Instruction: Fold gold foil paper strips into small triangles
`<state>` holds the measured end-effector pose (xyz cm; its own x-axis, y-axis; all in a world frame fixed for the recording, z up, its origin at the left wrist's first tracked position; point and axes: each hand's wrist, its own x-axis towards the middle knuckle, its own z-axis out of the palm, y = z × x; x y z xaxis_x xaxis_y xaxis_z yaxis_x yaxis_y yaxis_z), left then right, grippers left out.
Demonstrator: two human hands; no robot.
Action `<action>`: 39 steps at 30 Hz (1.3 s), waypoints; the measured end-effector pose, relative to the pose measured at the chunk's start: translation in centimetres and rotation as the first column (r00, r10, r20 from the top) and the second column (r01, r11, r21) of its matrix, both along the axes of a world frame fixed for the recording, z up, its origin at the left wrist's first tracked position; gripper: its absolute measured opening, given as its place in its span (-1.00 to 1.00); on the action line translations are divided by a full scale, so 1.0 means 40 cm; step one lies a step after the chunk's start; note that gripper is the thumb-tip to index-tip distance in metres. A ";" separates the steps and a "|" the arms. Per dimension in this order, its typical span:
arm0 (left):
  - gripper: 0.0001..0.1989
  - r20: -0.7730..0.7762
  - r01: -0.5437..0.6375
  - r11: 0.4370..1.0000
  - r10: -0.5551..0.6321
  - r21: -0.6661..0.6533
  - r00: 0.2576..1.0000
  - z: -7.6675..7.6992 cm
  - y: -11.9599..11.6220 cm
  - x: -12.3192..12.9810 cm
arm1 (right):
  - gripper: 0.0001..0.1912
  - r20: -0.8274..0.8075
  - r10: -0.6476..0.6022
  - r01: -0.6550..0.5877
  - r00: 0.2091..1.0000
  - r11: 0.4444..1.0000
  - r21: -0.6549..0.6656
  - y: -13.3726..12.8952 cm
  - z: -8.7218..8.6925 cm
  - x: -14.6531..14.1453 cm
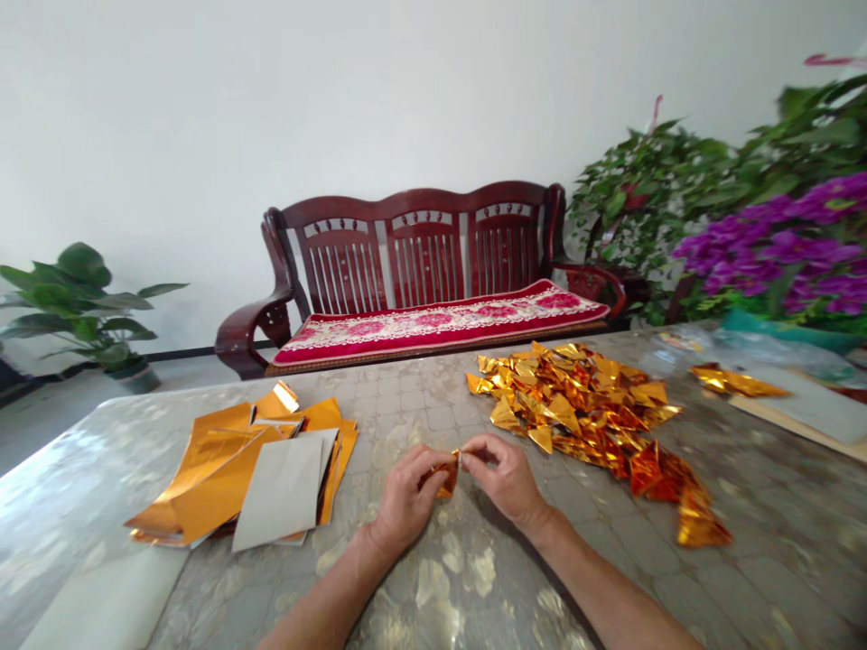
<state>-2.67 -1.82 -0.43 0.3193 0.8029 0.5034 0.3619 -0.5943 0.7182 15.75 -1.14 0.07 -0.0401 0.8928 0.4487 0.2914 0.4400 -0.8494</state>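
Between both hands, above the table's middle, is a small piece of gold foil paper (447, 480), partly folded. My left hand (412, 492) pinches its left side between thumb and fingers, which cover much of it. At its upper right edge, the thumb and fingertips of my right hand (505, 477) close on a corner. To the left lies a loose stack of gold foil sheets (209, 469), with a pale grey sheet (281, 492) face up on top. A heap of folded gold foil pieces (575, 397) spreads out at the right.
The patterned table (406, 406) carries a pale sheet (108, 596) at front left, and a board (806, 420) and clear plastic bag (778, 352) at right. Beyond stands a wooden bench (420, 253). Purple flowers (778, 244) and a potted plant (88, 307) flank it.
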 end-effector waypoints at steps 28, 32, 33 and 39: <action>-0.93 -0.095 -0.123 0.986 0.113 -0.113 0.989 -0.012 0.025 -0.036 | -0.73 0.399 0.112 -0.221 0.910 0.946 0.237 0.017 -0.013 0.057; -0.89 -0.026 -0.136 0.977 0.134 -0.163 0.991 -0.007 0.032 -0.039 | -0.73 0.399 0.076 -0.182 0.914 0.954 0.236 0.020 -0.015 0.061; -0.86 -0.004 -0.133 0.971 0.135 -0.199 0.991 -0.005 0.034 -0.042 | -0.74 0.399 0.064 -0.168 0.915 0.958 0.232 0.021 -0.016 0.062; -0.48 0.271 0.190 0.820 -0.044 -0.541 0.961 -0.007 0.054 -0.083 | -0.79 0.387 0.035 -0.115 0.921 0.976 0.186 0.027 -0.025 0.069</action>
<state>-5.97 0.33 -0.71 0.3595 0.9316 0.0535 0.0923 -0.0926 0.9914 18.51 -0.04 -0.92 -0.3065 0.7728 0.5557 0.5334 0.6230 -0.5722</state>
